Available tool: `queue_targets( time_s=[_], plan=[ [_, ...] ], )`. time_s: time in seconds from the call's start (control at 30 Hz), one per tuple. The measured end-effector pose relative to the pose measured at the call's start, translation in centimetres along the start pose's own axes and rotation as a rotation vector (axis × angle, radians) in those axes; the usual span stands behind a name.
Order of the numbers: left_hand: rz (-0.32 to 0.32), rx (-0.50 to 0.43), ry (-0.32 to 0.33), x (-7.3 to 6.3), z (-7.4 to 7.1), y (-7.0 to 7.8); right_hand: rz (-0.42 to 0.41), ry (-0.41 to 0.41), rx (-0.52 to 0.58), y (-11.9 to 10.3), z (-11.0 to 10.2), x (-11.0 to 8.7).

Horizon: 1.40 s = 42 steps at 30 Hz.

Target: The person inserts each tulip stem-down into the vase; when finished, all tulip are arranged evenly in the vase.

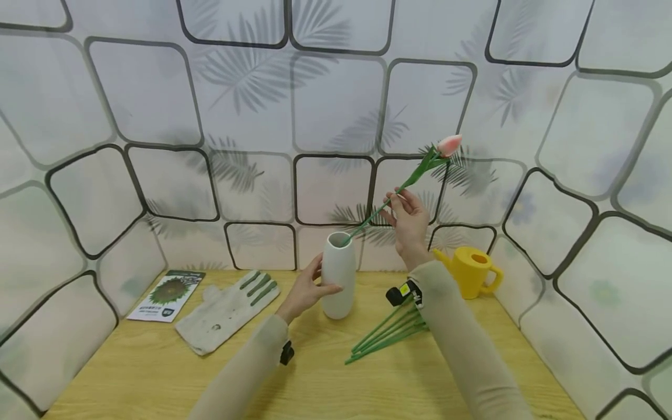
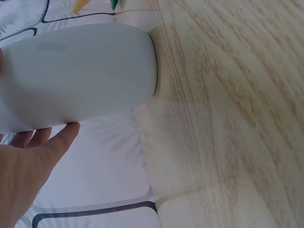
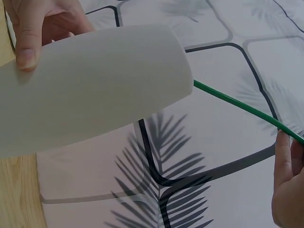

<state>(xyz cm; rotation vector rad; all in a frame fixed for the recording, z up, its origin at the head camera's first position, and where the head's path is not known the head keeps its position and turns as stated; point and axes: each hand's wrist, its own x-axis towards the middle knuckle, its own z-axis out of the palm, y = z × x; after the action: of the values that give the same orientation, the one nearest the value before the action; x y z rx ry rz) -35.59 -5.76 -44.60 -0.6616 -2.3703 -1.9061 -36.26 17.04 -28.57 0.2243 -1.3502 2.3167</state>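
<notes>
A white vase (image 1: 338,280) stands upright on the wooden table, its mouth facing up. My left hand (image 1: 307,291) grips it from the left side, thumb across the front and fingers behind. In the left wrist view the base of the vase (image 2: 95,71) meets the tabletop. Up and to the right, my right hand (image 1: 409,221) pinches the green stem of a pink artificial tulip (image 1: 449,146). That stem slants down to the left, and its lower end is inside the vase's mouth. The right wrist view shows the stem (image 3: 237,103) passing behind the rim.
Several green stems (image 1: 385,338) lie on the table under my right forearm, their upper parts hidden. A yellow watering can (image 1: 469,274) stands at the back right. To the left lie white-and-green work gloves (image 1: 226,318) and a sunflower seed packet (image 1: 168,296). Patterned cloth walls (image 1: 252,186) enclose the table.
</notes>
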Motion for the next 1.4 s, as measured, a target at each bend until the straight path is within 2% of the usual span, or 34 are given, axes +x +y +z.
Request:
queue_targets(
  time_s=[0.27,0.57,0.9,1.07,1.27,1.4],
  plan=[
    [-0.01,0.0,-0.006,0.0,0.0,-0.1,0.056,-0.011,-0.084,1.8,0.5,0.0],
    [0.001,0.004,-0.005,0.3,-0.1,0.3,0.04,-0.071,-0.23,3.1,1.3,-0.9],
    [-0.014,0.01,0.001,0.6,0.1,0.9,0.044,-0.117,-0.312,4.5,1.5,-2.0],
    [-0.002,0.013,0.002,0.5,-0.1,0.6,0.029,-0.132,-0.432,5.0,1.8,-2.5],
    [-0.006,0.009,0.004,0.2,-0.1,0.4,0.071,-0.176,-0.587,5.7,1.9,-3.2],
    [-0.018,0.004,0.006,0.0,0.0,0.3,0.09,-0.187,-0.646,6.3,1.8,-3.5]
  ],
)
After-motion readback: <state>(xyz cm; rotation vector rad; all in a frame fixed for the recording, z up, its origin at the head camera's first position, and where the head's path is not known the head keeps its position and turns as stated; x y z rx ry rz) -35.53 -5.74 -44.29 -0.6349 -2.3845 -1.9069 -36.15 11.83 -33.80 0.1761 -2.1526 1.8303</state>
